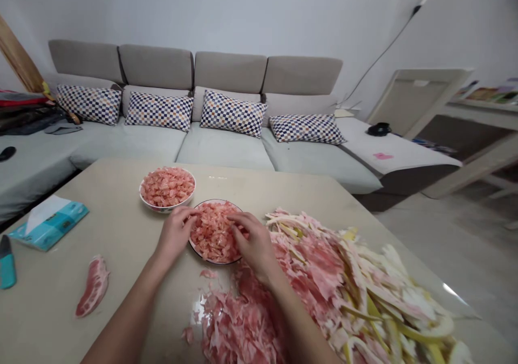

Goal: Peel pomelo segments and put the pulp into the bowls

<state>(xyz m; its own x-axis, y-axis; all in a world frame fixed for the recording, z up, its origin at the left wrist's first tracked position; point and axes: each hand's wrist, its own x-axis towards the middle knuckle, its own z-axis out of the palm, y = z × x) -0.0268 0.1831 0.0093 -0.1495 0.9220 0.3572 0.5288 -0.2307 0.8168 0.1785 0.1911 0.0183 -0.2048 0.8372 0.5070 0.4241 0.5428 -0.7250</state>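
Note:
A dark-rimmed plate heaped with loose pink pomelo pulp lies between my hands. My left hand is at the plate's left edge, fingers stretched towards the pulp, thumb slightly apart. From the right, my right hand reaches over the rim, its fingers and thumb apart at the pulp. I make out nothing held in either hand. Behind the plate stands a white bowl piled with more pulp. One unpeeled pomelo segment lies to the left on the table.
Pink membrane scraps and yellow-white pomelo peel cover the table's right and front. At left lie a blue tissue pack and a teal-handled knife. Beyond the table is a grey sofa with patterned cushions.

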